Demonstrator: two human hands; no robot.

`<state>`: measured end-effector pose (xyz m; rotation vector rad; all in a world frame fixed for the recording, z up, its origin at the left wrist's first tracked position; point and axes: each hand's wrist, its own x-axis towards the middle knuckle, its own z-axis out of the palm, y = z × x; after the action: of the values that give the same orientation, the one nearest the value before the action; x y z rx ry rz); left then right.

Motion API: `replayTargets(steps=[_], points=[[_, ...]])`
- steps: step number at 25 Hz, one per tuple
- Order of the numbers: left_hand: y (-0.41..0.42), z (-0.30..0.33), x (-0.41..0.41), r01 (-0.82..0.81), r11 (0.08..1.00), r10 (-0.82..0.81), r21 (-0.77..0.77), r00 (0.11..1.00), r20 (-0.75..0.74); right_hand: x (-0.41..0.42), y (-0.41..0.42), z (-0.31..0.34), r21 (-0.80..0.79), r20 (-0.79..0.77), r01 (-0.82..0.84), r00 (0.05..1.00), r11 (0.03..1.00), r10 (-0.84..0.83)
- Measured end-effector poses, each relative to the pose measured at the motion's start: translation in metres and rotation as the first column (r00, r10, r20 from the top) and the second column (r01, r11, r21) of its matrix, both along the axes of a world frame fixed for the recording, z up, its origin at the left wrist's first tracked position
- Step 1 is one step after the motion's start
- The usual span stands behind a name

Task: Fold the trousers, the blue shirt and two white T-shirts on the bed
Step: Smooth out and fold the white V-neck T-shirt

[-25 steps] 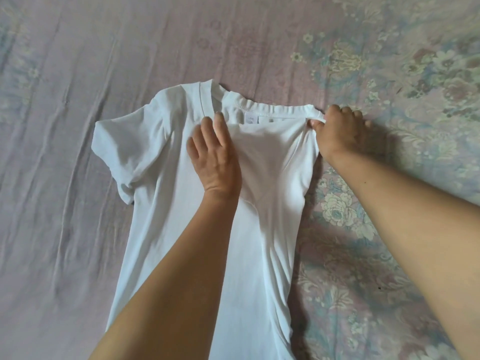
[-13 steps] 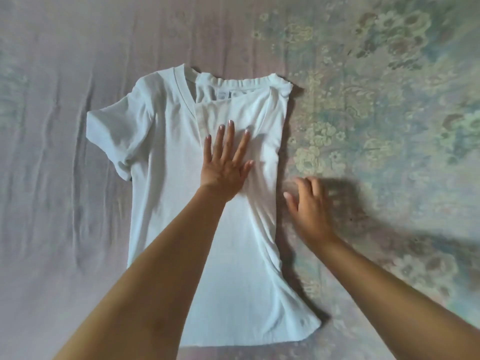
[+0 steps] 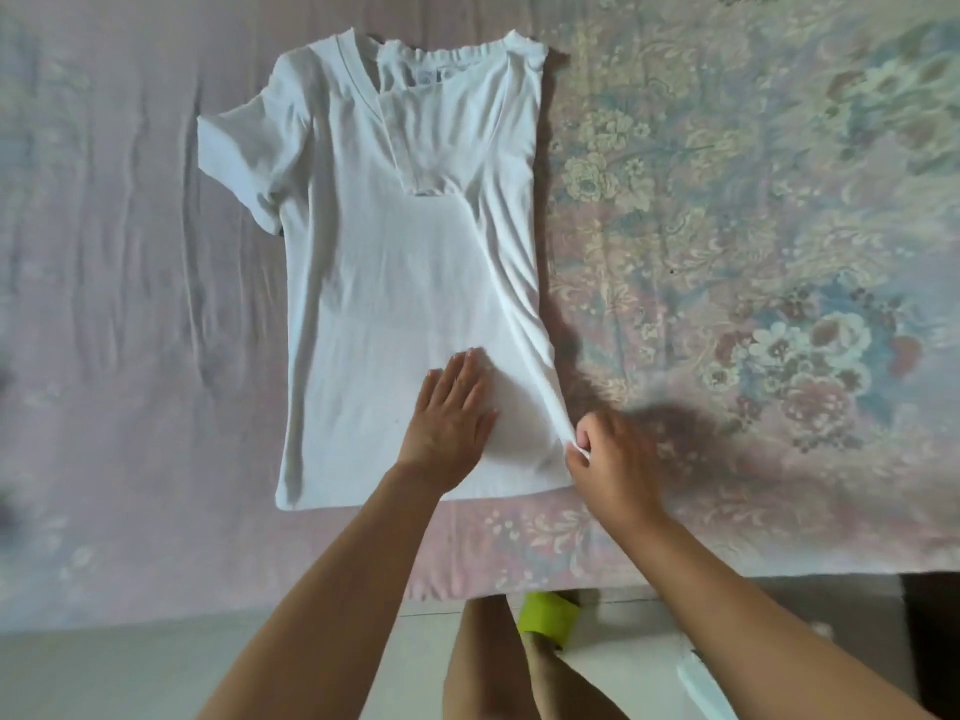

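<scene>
A white T-shirt (image 3: 395,283) lies flat on the bed, collar away from me, its right side and right sleeve folded inward over the front. The left sleeve still sticks out to the left. My left hand (image 3: 449,413) presses flat on the lower part of the shirt, fingers straight. My right hand (image 3: 605,454) pinches the folded right edge of the shirt near the hem. No trousers, blue shirt or second T-shirt are in view.
The bed (image 3: 753,252) is covered by a pink sheet with a floral print on the right. Its near edge runs along the bottom, with pale floor below. A green slipper (image 3: 545,618) and my legs show beside the bed edge.
Both hands have slid from the collar area down toward the hem. My left hand still presses flat; my right hand let go of the shoulder and now pinches the lower right edge.
</scene>
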<state>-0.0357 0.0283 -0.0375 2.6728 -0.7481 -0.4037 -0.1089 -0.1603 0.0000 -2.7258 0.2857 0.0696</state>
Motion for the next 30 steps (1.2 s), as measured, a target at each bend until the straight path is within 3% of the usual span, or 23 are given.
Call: replayTargets(steps=[3,6,8,10,13,16,18,19,21,23,24,26,28,30], points=[[-0.005,0.022,-0.006,-0.425,0.88,0.37,-0.214,0.894,-0.254,-0.02,0.045,0.002,-0.016,0.099,-0.251,0.963,0.968,0.251],[-0.005,0.027,-0.018,-0.511,0.832,0.441,-0.218,0.846,-0.301,-0.047,0.071,-0.014,-0.009,-0.026,-0.396,0.918,0.918,0.396],[-0.005,0.027,-0.026,-0.556,0.801,0.47,-0.222,0.814,-0.342,-0.054,0.065,-0.017,0.06,0.012,-0.259,0.966,0.964,0.259],[-0.01,0.029,-0.032,-0.652,0.729,0.544,-0.207,0.736,-0.404,-0.056,0.054,-0.011,0.103,-0.012,0.027,1.0,0.994,-0.026],[-0.026,0.034,-0.04,-0.769,0.623,0.615,-0.144,0.595,-0.518,-0.042,0.04,-0.007,0.231,-0.259,0.435,0.89,0.87,-0.376],[-0.037,0.035,-0.045,-0.827,0.556,0.62,-0.085,0.48,-0.62,-0.026,0.042,-0.012,0.251,-0.479,0.557,0.782,0.792,-0.398],[-0.035,0.036,-0.048,-0.863,0.494,0.62,-0.106,0.435,-0.653,-0.021,0.043,-0.01,0.193,-0.52,0.593,0.737,0.781,-0.431],[-0.032,0.035,-0.05,-0.851,0.512,0.615,-0.115,0.457,-0.642,-0.021,0.043,-0.011,0.152,-0.514,0.58,0.738,0.801,-0.437],[-0.024,0.03,-0.059,-0.699,0.708,0.574,-0.099,0.652,-0.495,-0.025,0.045,-0.011,0.046,-0.515,0.502,0.753,0.864,-0.41],[-0.01,0.02,-0.068,-0.429,0.898,0.415,-0.098,0.9,-0.134,-0.028,0.05,-0.011,0.046,-0.492,0.488,0.77,0.872,-0.406],[0.002,0.012,-0.069,-0.293,0.952,0.299,-0.084,0.952,0.071,-0.027,0.054,-0.011,0.066,-0.47,0.492,0.783,0.868,-0.408],[0.034,0.002,-0.068,-0.048,0.998,0.055,-0.03,0.942,0.331,-0.025,0.062,-0.011,0.08,-0.448,0.484,0.799,0.872,-0.402],[0.071,-0.009,-0.069,0.113,0.992,-0.128,0.063,0.909,0.397,-0.023,0.065,-0.013,0.095,-0.464,0.519,0.778,0.85,-0.423],[0.096,-0.012,-0.068,0.127,0.985,-0.163,0.113,0.897,0.412,-0.022,0.061,-0.014,0.104,-0.507,0.573,0.733,0.813,-0.452]])
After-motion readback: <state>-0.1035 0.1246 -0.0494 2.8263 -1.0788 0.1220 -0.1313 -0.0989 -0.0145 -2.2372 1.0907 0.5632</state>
